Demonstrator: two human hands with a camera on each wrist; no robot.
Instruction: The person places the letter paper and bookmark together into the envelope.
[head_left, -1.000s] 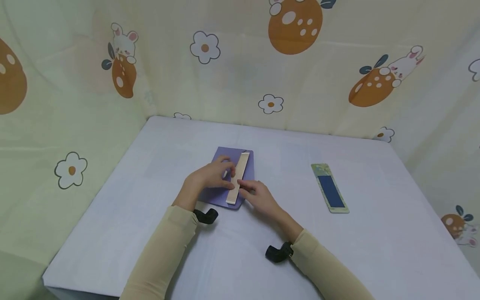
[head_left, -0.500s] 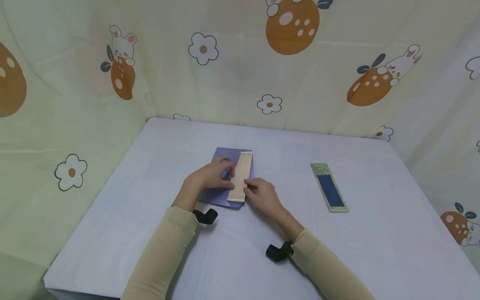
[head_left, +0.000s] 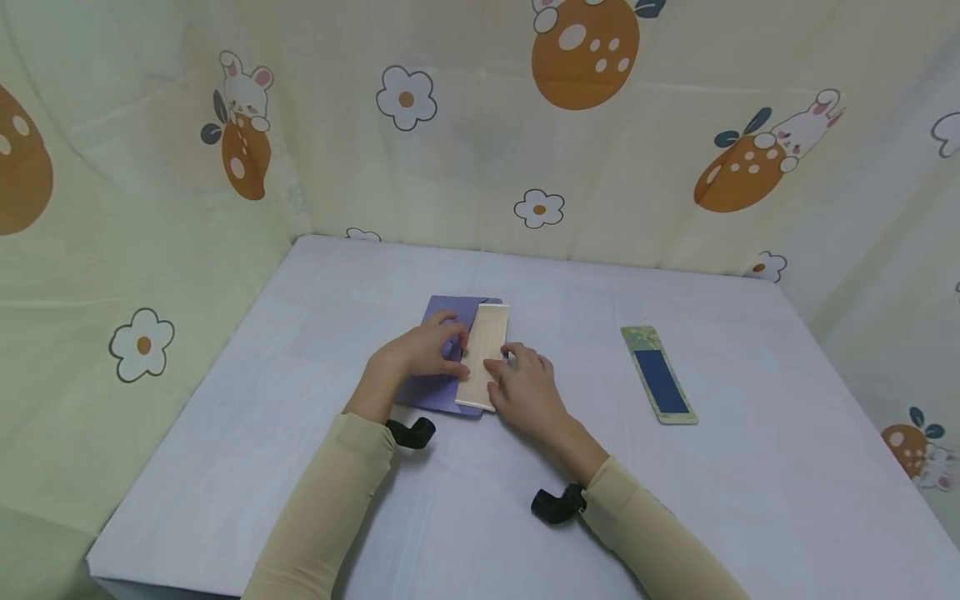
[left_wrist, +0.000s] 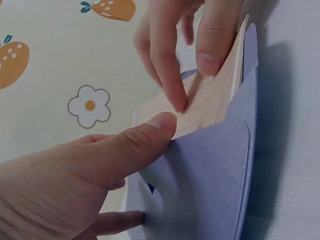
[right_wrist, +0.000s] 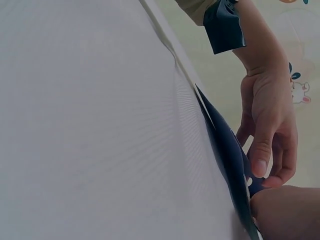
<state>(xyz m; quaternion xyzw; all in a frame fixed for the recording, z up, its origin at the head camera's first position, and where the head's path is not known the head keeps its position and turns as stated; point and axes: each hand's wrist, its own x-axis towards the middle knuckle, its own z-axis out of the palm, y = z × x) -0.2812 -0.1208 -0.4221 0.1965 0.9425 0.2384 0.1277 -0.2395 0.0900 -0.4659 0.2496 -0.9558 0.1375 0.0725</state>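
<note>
Both hands (head_left: 422, 350) are working at a pale pad (head_left: 485, 335) on a purple folder (head_left: 435, 391).
The folder is lying on the white counter (head_left: 757, 392), the pad covering its right part. The left hand, ungripped, is resting its thumb against the folder beside the pad. The right hand (head_left: 528, 393), likewise released, is touching the pad's face with two digits. A green-bordered blue card (head_left: 662, 382) is lying well apart, right.

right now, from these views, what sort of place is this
Probably a curtained-off tabletop workspace, perhaps a recording setup: a white table, a patterned curtain hanging behind and beside it, and black devices worn at the person's wrists.
</note>
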